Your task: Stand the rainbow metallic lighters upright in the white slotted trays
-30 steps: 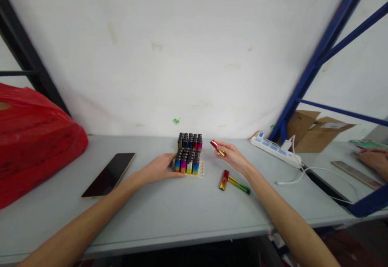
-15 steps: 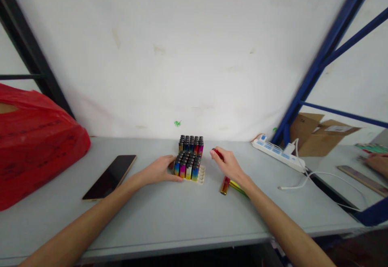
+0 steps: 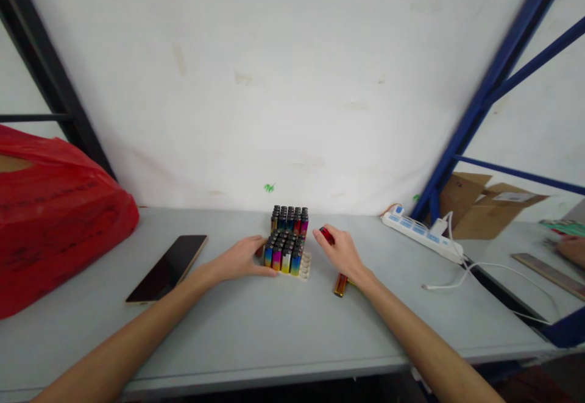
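My left hand rests against the left side of the front block of lighters, fingers and thumb around its edge. These lighters stand upright in a white tray whose right column shows bare slots. Behind stands a second block of upright lighters. My right hand is closed on a red lighter, held tilted to the right of the blocks. A red and gold lighter lies on the table below that hand; something yellow beside it is mostly hidden by my wrist.
A phone lies at the left, beside a red bag. To the right are a white power strip with cables, a blue frame and a cardboard box. Another person's hand shows at the right edge.
My right hand has moved slightly left toward the tray with the red lighter, and its wrist now covers most of the yellow-green lighter. My left hand stays at the block.
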Tool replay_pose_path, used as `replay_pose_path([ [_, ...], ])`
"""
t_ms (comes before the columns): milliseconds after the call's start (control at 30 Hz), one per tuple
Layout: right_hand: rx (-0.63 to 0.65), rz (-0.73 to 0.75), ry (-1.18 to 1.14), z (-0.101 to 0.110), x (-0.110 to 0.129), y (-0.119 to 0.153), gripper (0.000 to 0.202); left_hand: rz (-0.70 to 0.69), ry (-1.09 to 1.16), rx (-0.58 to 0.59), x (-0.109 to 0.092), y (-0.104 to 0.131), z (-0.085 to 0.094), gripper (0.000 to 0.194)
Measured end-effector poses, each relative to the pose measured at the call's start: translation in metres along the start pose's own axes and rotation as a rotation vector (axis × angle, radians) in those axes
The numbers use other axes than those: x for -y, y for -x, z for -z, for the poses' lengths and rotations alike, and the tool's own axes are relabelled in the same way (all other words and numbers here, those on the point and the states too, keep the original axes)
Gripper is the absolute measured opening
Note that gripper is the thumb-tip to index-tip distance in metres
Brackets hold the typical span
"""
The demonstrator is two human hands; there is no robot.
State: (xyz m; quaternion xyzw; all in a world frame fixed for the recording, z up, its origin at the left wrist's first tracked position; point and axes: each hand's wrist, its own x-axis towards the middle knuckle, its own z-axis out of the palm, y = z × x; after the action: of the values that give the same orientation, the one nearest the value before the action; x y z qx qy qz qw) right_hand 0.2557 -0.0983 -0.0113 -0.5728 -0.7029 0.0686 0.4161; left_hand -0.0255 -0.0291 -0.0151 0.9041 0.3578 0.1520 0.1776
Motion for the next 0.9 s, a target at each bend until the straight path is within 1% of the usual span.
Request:
replay_pose_path([
  [100, 0.098, 0.058, -0.033, 0.005, -0.003, 0.000, 0.039, 0.009, -0.006, -0.013, -0.002, 0.001, 0.001, 0.067],
  [200, 0.220, 0.196, -0.027, 0.009, -0.007, -0.001, 0.036, 0.023, 0.006, -0.006, -0.005, 0.001, 0.002, 0.067],
  [267, 0.250, 0.259, 0.034, 0.011, -0.008, -0.002, 0.040, 0.036, 0.006, -0.008, -0.006, 0.001, 0.003, 0.067],
  [333, 0.258, 0.235, 0.071, 0.012, -0.008, -0.002, 0.044, 0.043, -0.002, -0.001, -0.007, 0.002, 0.003, 0.066],
  [400, 0.250, 0.170, 0.062, 0.013, -0.007, -0.002, 0.045, 0.047, -0.010, 0.012, -0.007, 0.002, 0.003, 0.066],
  [500, 0.190, 0.106, 0.007, 0.012, -0.006, -0.002, 0.041, 0.027, 0.008, 0.017, -0.004, 0.001, 0.002, 0.068],
  [533, 0.192, 0.104, 0.001, 0.010, -0.007, -0.002, 0.040, 0.019, 0.018, 0.013, -0.003, 0.001, 0.001, 0.069],
  [567, 0.220, 0.108, 0.003, 0.008, -0.008, -0.001, 0.038, 0.012, 0.027, 0.007, -0.001, 0.001, 0.000, 0.070],
  [667, 0.359, 0.137, 0.056, -0.001, -0.010, -0.002, 0.031, -0.009, 0.055, -0.008, 0.001, 0.001, -0.001, 0.074],
  [700, 0.384, 0.149, 0.081, -0.004, -0.010, -0.002, 0.030, -0.017, 0.064, -0.010, 0.001, 0.001, -0.001, 0.075],
  [767, 0.385, 0.171, 0.121, -0.006, -0.011, -0.003, 0.031, -0.020, 0.075, -0.008, 0.000, 0.001, 0.000, 0.075],
  [833, 0.391, 0.182, 0.131, -0.001, -0.012, -0.004, 0.032, 0.000, 0.067, 0.001, -0.002, 0.002, 0.001, 0.074],
  [900, 0.445, 0.161, 0.096, 0.011, -0.017, -0.005, 0.031, 0.014, 0.057, 0.018, -0.004, 0.002, 0.002, 0.073],
])
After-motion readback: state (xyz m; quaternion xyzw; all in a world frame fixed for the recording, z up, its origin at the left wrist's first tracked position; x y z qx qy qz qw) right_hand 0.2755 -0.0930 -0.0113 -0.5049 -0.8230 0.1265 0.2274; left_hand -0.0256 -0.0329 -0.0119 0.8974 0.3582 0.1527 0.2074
